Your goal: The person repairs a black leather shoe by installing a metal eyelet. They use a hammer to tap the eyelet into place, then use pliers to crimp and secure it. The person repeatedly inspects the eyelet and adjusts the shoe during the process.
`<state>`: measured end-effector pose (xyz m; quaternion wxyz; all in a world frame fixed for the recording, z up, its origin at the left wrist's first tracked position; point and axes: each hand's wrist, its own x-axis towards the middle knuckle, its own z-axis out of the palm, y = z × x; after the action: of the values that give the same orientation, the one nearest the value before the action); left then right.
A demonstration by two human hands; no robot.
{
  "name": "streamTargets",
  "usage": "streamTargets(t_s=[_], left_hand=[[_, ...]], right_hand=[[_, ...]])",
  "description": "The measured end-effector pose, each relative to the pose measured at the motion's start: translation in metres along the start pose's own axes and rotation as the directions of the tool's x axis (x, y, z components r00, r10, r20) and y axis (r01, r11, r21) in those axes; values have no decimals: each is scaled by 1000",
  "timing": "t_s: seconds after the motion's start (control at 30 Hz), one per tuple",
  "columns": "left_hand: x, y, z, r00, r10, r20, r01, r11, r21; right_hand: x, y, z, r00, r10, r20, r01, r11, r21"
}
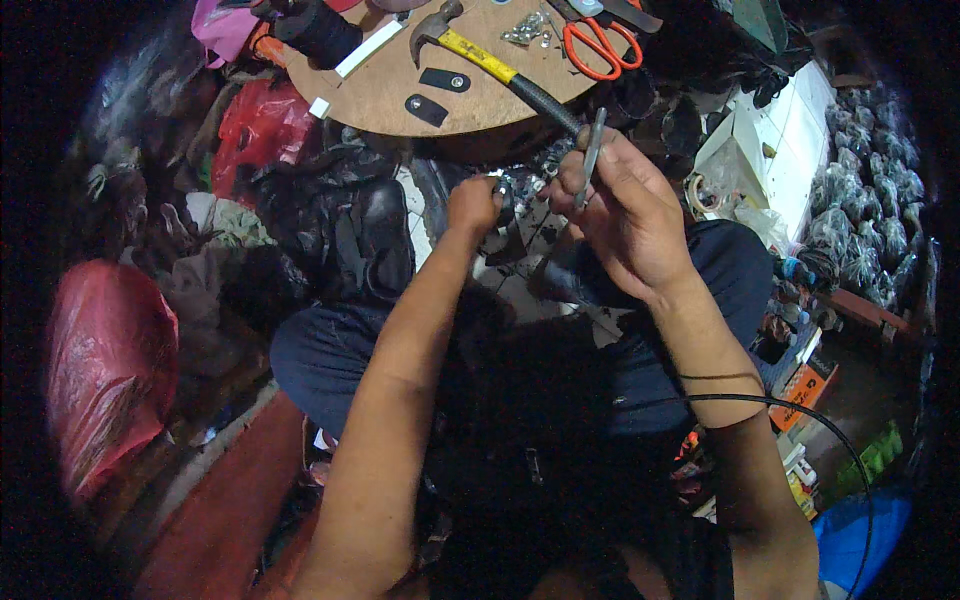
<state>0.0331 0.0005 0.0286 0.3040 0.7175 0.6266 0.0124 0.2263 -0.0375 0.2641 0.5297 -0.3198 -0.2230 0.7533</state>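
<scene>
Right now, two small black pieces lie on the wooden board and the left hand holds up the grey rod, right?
Not quite: the head view shows the right hand holding up the grey rod, not the left hand. The two small black pieces do lie on the wooden board.

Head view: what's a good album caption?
The right hand holds a metal rod; a claw hammer lies on a round wooden board.
</scene>
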Motion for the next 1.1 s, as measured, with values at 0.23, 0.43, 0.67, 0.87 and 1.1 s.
streamTargets(t_s=[0.23,0.43,0.67,0.87,1.1], left_hand=[[-1,1,-1,996,42,-74,-42,999,-5],[-3,4,-2,996,19,-85,-19,1000,-2],[-1,-1,3,996,32,-79,-32,1000,0],[-2,-1,3,994,36,-103,-38,999,-15],[-5,-3,3,991,51,-122,-58,997,-49]], right_hand=[[-3,-11,3,980,179,87,-191,969,158],[-9,-16,9,971,237,-8,-234,963,134],[-3,-14,-7,950,288,123,-307,936,172],[-3,-13,-5,959,283,28,-284,948,141],[15,13,-35,987,152,-48,-141,696,-704]])
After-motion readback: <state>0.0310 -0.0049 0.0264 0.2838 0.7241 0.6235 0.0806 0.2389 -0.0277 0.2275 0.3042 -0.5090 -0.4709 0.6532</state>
